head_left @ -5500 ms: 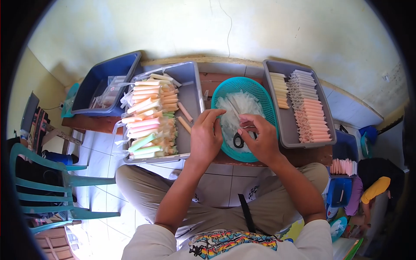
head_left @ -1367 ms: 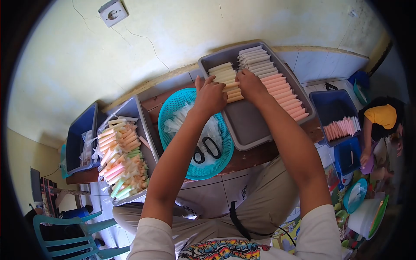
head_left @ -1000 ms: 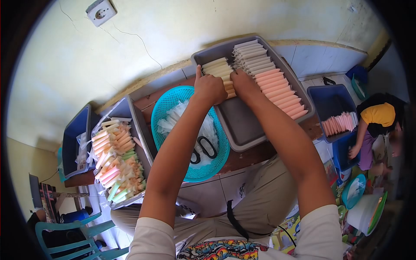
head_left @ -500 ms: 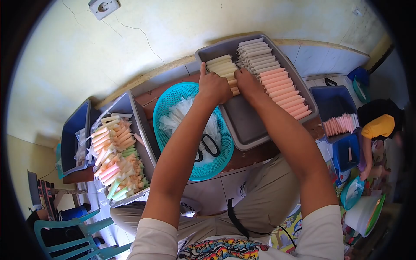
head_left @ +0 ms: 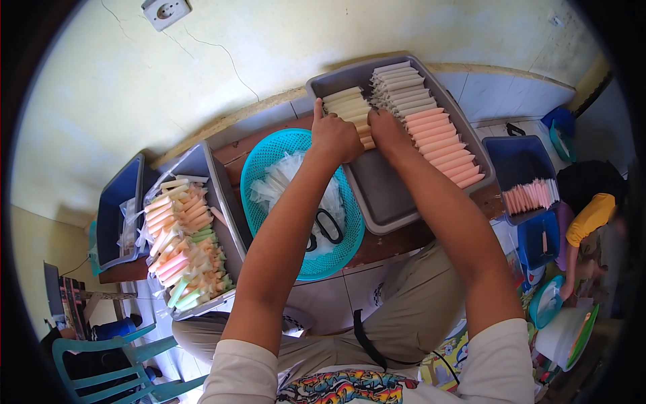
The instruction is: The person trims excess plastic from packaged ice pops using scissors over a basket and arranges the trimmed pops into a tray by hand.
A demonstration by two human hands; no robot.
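Observation:
Both hands are at the cream sticks (head_left: 346, 103) on the left side of a grey tray (head_left: 380, 195). My left hand (head_left: 334, 138) is curled over the near end of that row, its index finger stretched along the tray's left edge; what it holds is hidden. My right hand (head_left: 390, 133) is closed beside it, fingertips down at the row's right end, their contents hidden too. White sticks (head_left: 404, 87) and pink sticks (head_left: 444, 148) lie in a column to the right. Below my left forearm, a turquoise basket (head_left: 346, 249) holds clear plastic pieces (head_left: 282, 176) and black-handled scissors (head_left: 330, 225).
At left are a grey tray (head_left: 232, 236) heaped with coloured sticks (head_left: 182, 242), a blue bin (head_left: 114, 202) and a green chair (head_left: 101, 357). On the right, a person (head_left: 592, 215) reaches toward a turquoise bowl (head_left: 546, 303), near blue bins (head_left: 515, 151).
From the basket, my hands have moved right to the cream sticks, and the scissors now lie in the basket. Lately both hands have hardly shifted. The person at right has moved an arm.

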